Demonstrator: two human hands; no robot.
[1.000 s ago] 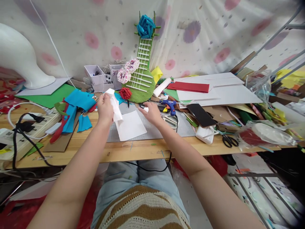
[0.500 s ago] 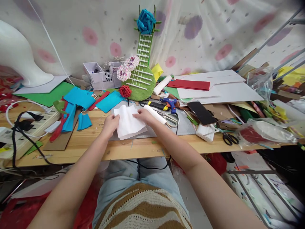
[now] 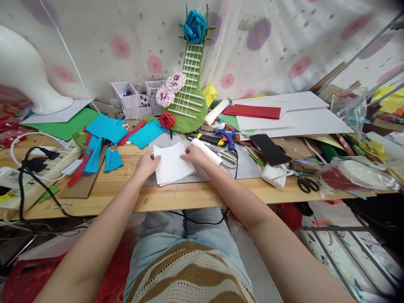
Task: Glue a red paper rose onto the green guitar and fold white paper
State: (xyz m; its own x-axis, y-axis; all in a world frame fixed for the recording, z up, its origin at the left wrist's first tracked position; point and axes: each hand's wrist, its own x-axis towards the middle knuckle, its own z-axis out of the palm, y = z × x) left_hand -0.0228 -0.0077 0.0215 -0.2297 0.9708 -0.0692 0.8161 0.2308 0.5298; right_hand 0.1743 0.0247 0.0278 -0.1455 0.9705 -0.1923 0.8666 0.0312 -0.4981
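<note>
Several white paper sheets (image 3: 173,165), loosely stacked, are held over the grey cutting mat (image 3: 248,167). My left hand (image 3: 147,164) pinches their left edge between thumb and fingers. At the upper right edge, my right hand (image 3: 193,155) grips the same sheets, its thumb on top. Beside my right hand lies a white paper roll (image 3: 206,152). Behind the sheets leans a green guitar-shaped craft piece (image 3: 188,119) with white strings and frets, a blue paper flower (image 3: 195,27), a red flower (image 3: 167,120) and two patterned round pieces (image 3: 171,89).
A blue glue gun (image 3: 227,137), a yellow-black cutter (image 3: 210,139) and a black phone (image 3: 269,149) lie right of my hands. Black scissors (image 3: 307,184) rest near the front edge. Blue crepe paper (image 3: 106,128) and a power strip (image 3: 47,174) with cables are on the left.
The white sheets, wavy and bent before, now look flatter. Both hands keep hold of them in nearly the same place. The whole view has shifted slightly.
</note>
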